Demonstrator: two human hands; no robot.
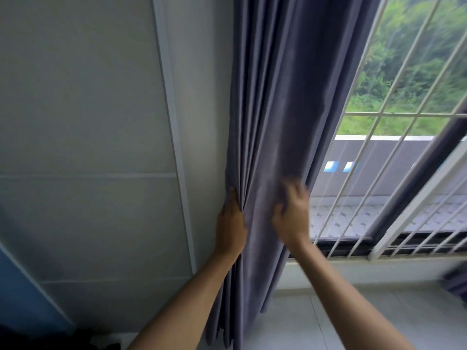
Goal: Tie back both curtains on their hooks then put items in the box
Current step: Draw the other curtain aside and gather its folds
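One grey curtain (275, 122) hangs down the middle of the frame, bunched in folds between a white wall panel (88, 122) on the left and a barred window (404, 147) on the right. Two hands are on it: the left hand (231, 221) grips its left-edge folds, while the blurred right hand (290, 215) curls against its right side; whether that one actually holds cloth cannot be told.

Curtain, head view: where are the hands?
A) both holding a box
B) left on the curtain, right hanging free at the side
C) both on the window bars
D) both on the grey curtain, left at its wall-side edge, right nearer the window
D: the left hand lies along the folds at the wall-side edge of the grey curtain; the blurred right hand is against its window-side part.
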